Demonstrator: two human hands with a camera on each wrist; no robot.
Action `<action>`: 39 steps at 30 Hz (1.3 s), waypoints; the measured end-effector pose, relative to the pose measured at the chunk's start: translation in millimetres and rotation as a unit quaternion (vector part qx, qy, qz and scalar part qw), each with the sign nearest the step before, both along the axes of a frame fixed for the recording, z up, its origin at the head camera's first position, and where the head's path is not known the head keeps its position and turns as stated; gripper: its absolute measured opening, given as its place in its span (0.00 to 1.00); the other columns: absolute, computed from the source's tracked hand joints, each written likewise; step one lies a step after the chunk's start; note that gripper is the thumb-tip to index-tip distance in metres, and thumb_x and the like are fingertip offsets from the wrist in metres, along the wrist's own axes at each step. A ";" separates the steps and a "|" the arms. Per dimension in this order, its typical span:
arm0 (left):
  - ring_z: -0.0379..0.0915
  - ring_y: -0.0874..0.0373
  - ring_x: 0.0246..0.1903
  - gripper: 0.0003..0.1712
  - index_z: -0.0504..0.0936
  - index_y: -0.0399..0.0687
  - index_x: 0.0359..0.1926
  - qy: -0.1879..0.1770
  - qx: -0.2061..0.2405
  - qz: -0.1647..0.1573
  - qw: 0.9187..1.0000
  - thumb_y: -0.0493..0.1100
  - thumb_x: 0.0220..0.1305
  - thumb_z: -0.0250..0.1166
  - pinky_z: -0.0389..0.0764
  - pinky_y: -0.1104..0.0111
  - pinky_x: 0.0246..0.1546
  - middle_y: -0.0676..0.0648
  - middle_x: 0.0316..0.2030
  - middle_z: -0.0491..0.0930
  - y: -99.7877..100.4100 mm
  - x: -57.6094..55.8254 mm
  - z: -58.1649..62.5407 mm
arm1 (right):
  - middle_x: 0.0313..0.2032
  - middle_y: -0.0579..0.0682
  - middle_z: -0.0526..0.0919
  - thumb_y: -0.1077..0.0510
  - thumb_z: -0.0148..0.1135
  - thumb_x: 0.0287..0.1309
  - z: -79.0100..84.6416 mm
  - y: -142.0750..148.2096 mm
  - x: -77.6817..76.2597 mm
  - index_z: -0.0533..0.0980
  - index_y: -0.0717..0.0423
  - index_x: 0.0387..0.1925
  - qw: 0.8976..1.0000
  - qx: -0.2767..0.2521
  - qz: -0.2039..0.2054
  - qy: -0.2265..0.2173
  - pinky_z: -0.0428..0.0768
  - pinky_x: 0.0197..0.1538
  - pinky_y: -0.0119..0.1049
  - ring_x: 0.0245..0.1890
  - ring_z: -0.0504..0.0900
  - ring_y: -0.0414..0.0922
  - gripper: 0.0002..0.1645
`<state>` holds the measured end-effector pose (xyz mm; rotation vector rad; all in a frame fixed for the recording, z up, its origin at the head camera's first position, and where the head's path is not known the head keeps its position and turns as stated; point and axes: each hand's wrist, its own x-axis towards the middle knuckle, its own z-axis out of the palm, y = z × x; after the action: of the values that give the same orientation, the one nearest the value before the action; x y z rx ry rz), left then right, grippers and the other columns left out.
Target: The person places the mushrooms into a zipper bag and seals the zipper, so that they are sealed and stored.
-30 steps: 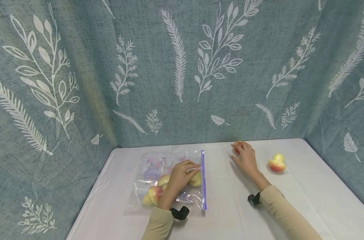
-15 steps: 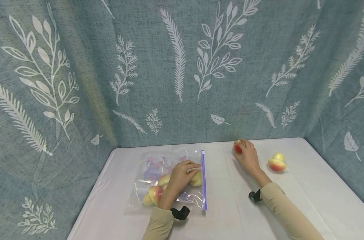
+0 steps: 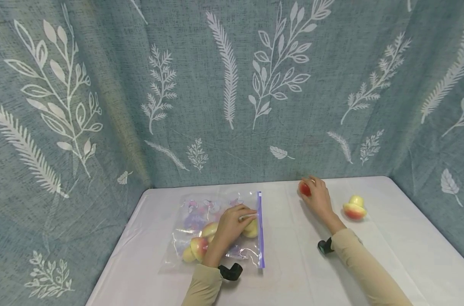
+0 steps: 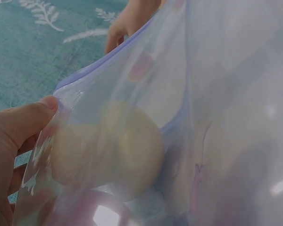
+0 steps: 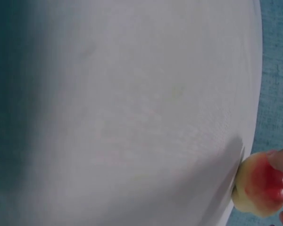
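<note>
A clear zip bag [image 3: 183,238] with a purple slider edge lies on the table's left half, several yellow-and-red toy mushrooms [image 3: 198,247] inside it. Beside its mouth my left hand [image 3: 229,225] pinches the bag's edge between thumb and fingers. In the left wrist view the purple edge [image 4: 92,68] is lifted and the mouth gapes, with a pale yellow mushroom [image 4: 137,150] behind the film. At the table's back edge my right hand [image 3: 319,197] grips a toy mushroom [image 5: 262,183] by its sides, red cap top showing. Its fingers are mostly cut off in the right wrist view.
Another yellow toy mushroom [image 3: 354,208] with a red-tipped cap stands upside down to the right of my right forearm. A white cloth covers the table [image 3: 285,272]. Blue-green leaf-print curtain [image 3: 232,161] hangs right behind the table and along both sides.
My right hand has settled its fingers round the mushroom at the back and shifted slightly right with it. My left hand keeps its pinch on the bag.
</note>
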<state>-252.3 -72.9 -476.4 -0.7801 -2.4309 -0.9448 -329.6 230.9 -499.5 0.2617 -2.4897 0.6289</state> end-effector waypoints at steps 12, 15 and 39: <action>0.75 0.65 0.29 0.08 0.87 0.53 0.37 0.014 -0.002 -0.003 1.000 0.47 0.56 0.67 0.77 0.72 0.32 0.57 0.32 0.82 1.0 -1.2 -0.2 | 0.54 0.67 0.69 0.62 0.70 0.47 -0.2 5.5 -6.4 0.73 0.62 0.51 0.999 0.042 0.001 -0.026 0.67 0.53 0.61 0.56 0.65 0.65 0.28; 0.75 0.65 0.29 0.08 0.87 0.53 0.37 0.015 -0.004 -0.004 1.000 0.47 0.56 0.67 0.77 0.72 0.32 0.56 0.32 0.82 0.7 -1.4 -0.1 | 0.55 0.67 0.69 0.62 0.70 0.46 0.9 5.4 -6.6 0.73 0.62 0.52 0.998 0.054 0.001 -0.031 0.68 0.53 0.61 0.56 0.65 0.64 0.28; 0.76 0.64 0.31 0.08 0.87 0.52 0.37 0.008 -0.005 -0.003 1.000 0.46 0.56 0.67 0.77 0.71 0.34 0.56 0.32 0.82 1.3 -0.2 0.7 | 0.51 0.66 0.71 0.65 0.70 0.45 0.2 11.2 -5.3 0.72 0.66 0.51 0.999 0.021 0.002 -0.026 0.70 0.52 0.58 0.51 0.69 0.64 0.29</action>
<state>-252.5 -71.5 -475.7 -0.7950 -2.4218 -0.9259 -335.0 242.1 -499.3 0.2688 -2.5562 0.5916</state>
